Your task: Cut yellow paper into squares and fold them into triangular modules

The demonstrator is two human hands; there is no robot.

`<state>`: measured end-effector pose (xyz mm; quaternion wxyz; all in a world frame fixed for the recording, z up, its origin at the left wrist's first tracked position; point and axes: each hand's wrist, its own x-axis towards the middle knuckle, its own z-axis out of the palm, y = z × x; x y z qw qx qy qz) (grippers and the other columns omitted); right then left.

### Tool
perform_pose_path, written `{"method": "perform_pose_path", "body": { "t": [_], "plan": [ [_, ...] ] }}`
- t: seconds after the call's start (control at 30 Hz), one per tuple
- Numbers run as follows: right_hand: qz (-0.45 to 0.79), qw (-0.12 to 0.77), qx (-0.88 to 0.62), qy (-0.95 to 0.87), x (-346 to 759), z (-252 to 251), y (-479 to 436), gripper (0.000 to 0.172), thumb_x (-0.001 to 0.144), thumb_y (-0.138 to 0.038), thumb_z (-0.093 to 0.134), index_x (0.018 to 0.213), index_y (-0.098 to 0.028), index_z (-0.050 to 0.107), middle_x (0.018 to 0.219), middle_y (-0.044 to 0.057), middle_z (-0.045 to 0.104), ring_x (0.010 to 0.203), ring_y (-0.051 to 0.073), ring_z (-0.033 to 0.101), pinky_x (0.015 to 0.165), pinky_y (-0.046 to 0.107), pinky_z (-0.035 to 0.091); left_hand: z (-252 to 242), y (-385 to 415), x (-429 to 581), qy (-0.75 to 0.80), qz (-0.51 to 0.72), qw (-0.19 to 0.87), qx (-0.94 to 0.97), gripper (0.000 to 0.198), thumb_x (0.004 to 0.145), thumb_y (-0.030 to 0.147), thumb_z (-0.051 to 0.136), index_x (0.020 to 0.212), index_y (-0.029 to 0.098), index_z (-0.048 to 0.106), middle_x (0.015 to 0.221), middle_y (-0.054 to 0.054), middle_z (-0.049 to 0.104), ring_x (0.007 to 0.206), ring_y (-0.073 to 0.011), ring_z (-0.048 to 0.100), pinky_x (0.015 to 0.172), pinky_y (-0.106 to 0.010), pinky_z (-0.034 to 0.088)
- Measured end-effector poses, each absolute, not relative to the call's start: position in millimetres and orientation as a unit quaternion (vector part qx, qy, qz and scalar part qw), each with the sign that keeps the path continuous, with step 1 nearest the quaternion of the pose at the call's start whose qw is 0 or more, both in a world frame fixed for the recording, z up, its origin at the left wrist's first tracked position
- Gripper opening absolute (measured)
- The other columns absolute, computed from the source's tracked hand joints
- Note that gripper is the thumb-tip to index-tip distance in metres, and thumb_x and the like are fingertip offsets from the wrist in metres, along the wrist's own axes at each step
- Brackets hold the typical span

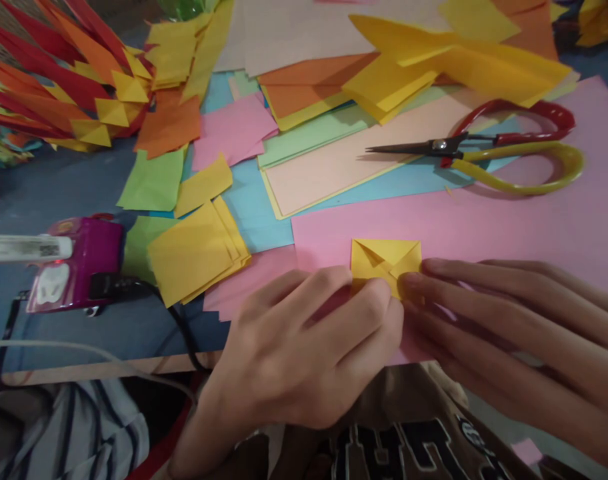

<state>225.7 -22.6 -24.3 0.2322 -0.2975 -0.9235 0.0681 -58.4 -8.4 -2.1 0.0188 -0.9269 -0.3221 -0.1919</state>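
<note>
A small yellow paper square (385, 251), with corners folded in toward its middle, lies on a large pink sheet (354, 223) near the table's front edge. My left hand (304, 353) is curled, its fingers closed on the lower left part of the square and covering it. From the right, my right hand (514, 320) reaches in with long fingers, its fingertips pressed on the square's lower right corner. The lower edge of the square is hidden by both hands. Scissors (441, 147) with one red and one yellow handle lie beyond, points to the left.
Left of my hands sit yellow paper squares (197, 250), green paper (157, 180) and a purple power adapter (101, 247) with cables. Folded yellow paper (464, 60) and peach strips (334, 163) lie farther back. A red, orange and yellow folded-paper piece (84, 73) stands at the back left.
</note>
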Motion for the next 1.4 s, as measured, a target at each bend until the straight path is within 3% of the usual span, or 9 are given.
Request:
{"method": "perform_pose_path", "body": {
  "t": [0.43, 0.63, 0.73, 0.8, 0.9, 1.07, 1.23, 1.3, 1.4],
  "plan": [
    [0.086, 0.233, -0.323, -0.913, 225, -24, -22, 0.030, 0.102, -0.014, 0.075, 0.131, -0.022, 0.076, 0.154, 0.003, 0.072, 0.147, 0.030, 0.064, 0.121, 0.049, 0.055, -1, -13, -60, -0.320, -0.200, 0.002, -0.926, 0.017, 0.104, 0.015, 0.074, 0.121, 0.018, 0.076, 0.121, 0.003, 0.084, 0.118, -0.0194, 0.071, 0.091, -0.037, 0.061],
    [0.090, 0.264, -0.332, -0.901, 217, -24, -15, 0.020, 0.096, -0.012, 0.082, 0.114, -0.020, 0.077, 0.131, 0.001, 0.081, 0.131, 0.024, 0.071, 0.113, 0.039, 0.056, -1, -12, -63, -0.327, -0.201, -0.014, -0.923, 0.014, 0.104, 0.016, 0.075, 0.118, 0.018, 0.076, 0.125, 0.003, 0.084, 0.117, -0.0194, 0.071, 0.092, -0.038, 0.059],
    [0.099, 0.264, -0.339, -0.898, 214, -23, -13, 0.018, 0.096, -0.016, 0.082, 0.112, -0.021, 0.076, 0.131, 0.001, 0.079, 0.131, 0.026, 0.069, 0.113, 0.041, 0.056, -2, -12, -65, -0.348, -0.195, -0.033, -0.916, 0.015, 0.106, 0.028, 0.077, 0.118, 0.020, 0.077, 0.125, 0.003, 0.084, 0.116, -0.0208, 0.070, 0.096, -0.040, 0.057],
    [0.108, 0.264, -0.337, -0.897, 214, -22, -13, 0.017, 0.096, -0.016, 0.082, 0.112, -0.021, 0.075, 0.130, 0.003, 0.078, 0.132, 0.026, 0.068, 0.113, 0.042, 0.056, -3, -14, -64, -0.357, -0.186, -0.030, -0.915, 0.028, 0.108, 0.040, 0.074, 0.128, 0.020, 0.076, 0.119, 0.002, 0.083, 0.115, -0.0231, 0.068, 0.097, -0.042, 0.055],
    [0.101, 0.263, -0.344, -0.896, 214, -22, -13, 0.020, 0.097, -0.016, 0.081, 0.115, -0.022, 0.074, 0.128, 0.004, 0.078, 0.130, 0.028, 0.069, 0.108, 0.045, 0.057, -5, -17, -61, -0.361, -0.166, 0.001, -0.918, 0.035, 0.107, 0.040, 0.075, 0.136, 0.019, 0.074, 0.110, 0.001, 0.080, 0.114, -0.0260, 0.067, 0.095, -0.044, 0.054],
    [0.076, 0.245, -0.357, -0.898, 217, -19, -19, 0.021, 0.098, -0.019, 0.078, 0.119, -0.022, 0.076, 0.135, 0.008, 0.076, 0.131, 0.034, 0.069, 0.103, 0.054, 0.058, -7, -22, -54, -0.374, -0.178, 0.016, -0.910, 0.023, 0.105, 0.030, 0.076, 0.123, 0.016, 0.079, 0.104, -0.001, 0.079, 0.105, -0.0256, 0.071, 0.086, -0.044, 0.054],
    [0.115, 0.278, -0.345, -0.889, 222, -2, -16, 0.036, 0.102, -0.015, 0.070, 0.137, -0.024, 0.072, 0.139, 0.006, 0.076, 0.133, 0.030, 0.069, 0.109, 0.049, 0.061, -15, -27, -51, -0.344, -0.235, 0.071, -0.906, 0.023, 0.096, 0.010, 0.081, 0.119, 0.012, 0.078, 0.116, -0.004, 0.084, 0.111, -0.0301, 0.076, 0.091, -0.044, 0.060],
    [0.099, 0.297, -0.320, -0.894, 222, 3, -5, 0.038, 0.102, -0.008, 0.068, 0.137, -0.023, 0.071, 0.140, 0.005, 0.075, 0.132, 0.027, 0.069, 0.117, 0.045, 0.057, -17, -26, -54, -0.326, -0.258, 0.045, -0.908, 0.020, 0.099, 0.014, 0.080, 0.119, 0.014, 0.078, 0.119, -0.005, 0.085, 0.119, -0.0299, 0.077, 0.097, -0.044, 0.061],
    [0.088, 0.243, -0.285, -0.923, 221, 3, 16, 0.039, 0.108, -0.010, 0.061, 0.146, -0.021, 0.067, 0.149, 0.004, 0.071, 0.137, 0.022, 0.066, 0.126, 0.040, 0.049, -17, -22, -62, -0.302, -0.264, -0.008, -0.916, 0.021, 0.105, 0.031, 0.078, 0.122, 0.018, 0.076, 0.124, -0.003, 0.085, 0.132, -0.0293, 0.074, 0.112, -0.047, 0.057]
  ]
}}
